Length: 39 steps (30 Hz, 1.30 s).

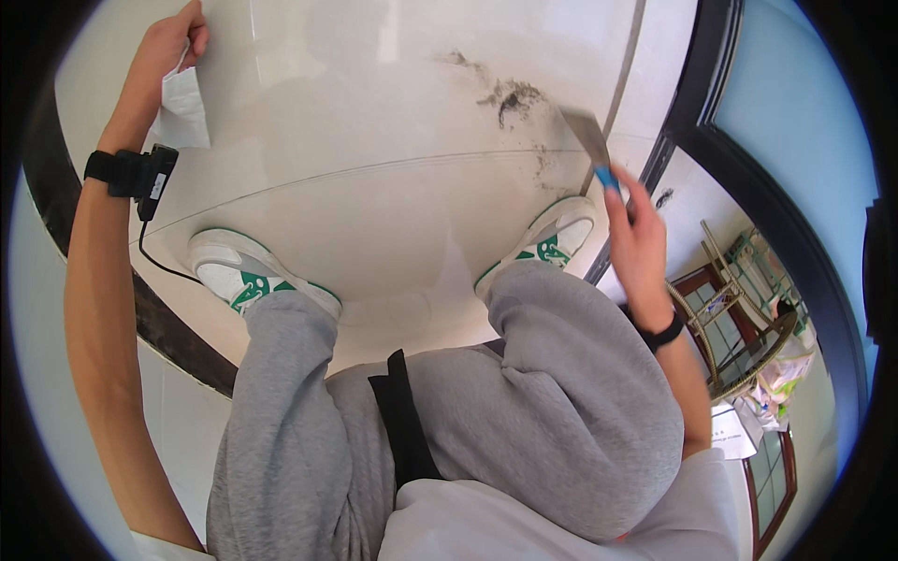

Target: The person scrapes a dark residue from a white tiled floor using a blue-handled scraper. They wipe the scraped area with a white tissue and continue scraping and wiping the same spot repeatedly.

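Note:
My right hand (638, 238) grips the blue handle (606, 178) of a scraper with a flat metal blade (588, 133). The blade is angled up and left, beside a patch of dark, crumbly dirt (518, 98) on the pale glossy tiles (365, 189). Finer specks trail below the patch toward my shoe; whether the blade touches the tile I cannot tell. At the upper left, my left hand (181, 36) has its fingers curled around one end of a thin white sheet (184, 105), perhaps tissue or cloth, that hangs beneath it.
My white and green shoes (259, 270) stand apart on the tiles. A cable runs from a black device (156, 179) strapped to my left wrist. Along the right runs a dark frame (758, 168) with a blue panel (800, 105). Beyond it are a round glass-topped table (758, 350) and bags (779, 386).

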Each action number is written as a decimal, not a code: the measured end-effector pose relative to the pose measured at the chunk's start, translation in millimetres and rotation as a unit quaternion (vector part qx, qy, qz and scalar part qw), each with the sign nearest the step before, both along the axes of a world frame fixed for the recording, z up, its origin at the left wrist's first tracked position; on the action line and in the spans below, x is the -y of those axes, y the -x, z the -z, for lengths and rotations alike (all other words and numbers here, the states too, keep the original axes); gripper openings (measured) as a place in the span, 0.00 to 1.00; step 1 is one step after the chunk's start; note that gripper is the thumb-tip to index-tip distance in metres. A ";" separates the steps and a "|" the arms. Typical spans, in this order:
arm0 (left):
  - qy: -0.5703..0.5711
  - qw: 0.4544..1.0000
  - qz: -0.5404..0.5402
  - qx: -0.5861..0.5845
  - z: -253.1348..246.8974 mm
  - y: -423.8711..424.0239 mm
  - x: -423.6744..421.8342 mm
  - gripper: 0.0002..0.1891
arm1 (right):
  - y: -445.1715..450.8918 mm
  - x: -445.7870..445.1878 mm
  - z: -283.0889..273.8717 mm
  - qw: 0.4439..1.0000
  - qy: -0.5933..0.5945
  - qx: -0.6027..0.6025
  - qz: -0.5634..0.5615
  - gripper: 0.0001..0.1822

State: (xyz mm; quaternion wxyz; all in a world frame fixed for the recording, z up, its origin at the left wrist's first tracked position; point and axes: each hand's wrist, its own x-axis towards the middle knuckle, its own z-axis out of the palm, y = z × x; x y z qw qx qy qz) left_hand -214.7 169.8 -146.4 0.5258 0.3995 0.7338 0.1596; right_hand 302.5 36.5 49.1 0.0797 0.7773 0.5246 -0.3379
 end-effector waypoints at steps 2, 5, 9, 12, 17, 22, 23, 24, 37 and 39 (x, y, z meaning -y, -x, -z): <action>0.026 0.999 0.018 -0.021 -7.5 0.2 -3.5 0.27 | 27.2 -41.2 12.0 0.998 -0.012 -0.012 -0.066 0.20; 0.013 0.999 0.033 -0.028 -15.7 -3.2 -3.2 0.28 | 71.1 -76.4 32.5 0.967 -0.051 -0.052 -0.243 0.21; 0.003 0.999 0.041 -0.028 -15.4 -7.4 0.4 0.28 | 94.9 -75.4 55.6 0.917 -0.092 -0.046 -0.384 0.24; -0.026 0.998 0.051 -0.015 12.7 20.2 10.3 0.28 | 76.5 -54.5 45.1 0.929 -0.056 -0.035 -0.364 0.27; -0.012 0.999 0.026 0.026 7.4 7.3 9.8 0.27 | 11.9 -10.1 8.9 0.949 0.014 0.008 -0.315 0.26; 0.025 0.999 0.032 0.011 17.3 22.3 5.1 0.26 | 32.3 -51.4 24.1 0.973 -0.084 0.000 -0.217 0.21; 0.023 0.999 0.032 0.009 15.3 24.1 6.7 0.26 | 44.4 -67.3 29.7 0.981 -0.065 0.014 -0.180 0.21; 0.017 0.999 0.031 0.008 13.8 25.9 5.2 0.26 | 52.7 -80.9 38.1 0.977 -0.081 0.024 -0.194 0.21; -0.060 0.996 0.066 -0.016 10.0 6.3 5.7 0.26 | -12.0 5.8 14.5 0.971 -0.113 0.040 -0.206 0.22; -0.042 0.996 0.075 -0.032 12.5 22.3 10.9 0.26 | 16.6 -36.7 28.2 0.992 -0.063 0.048 -0.097 0.21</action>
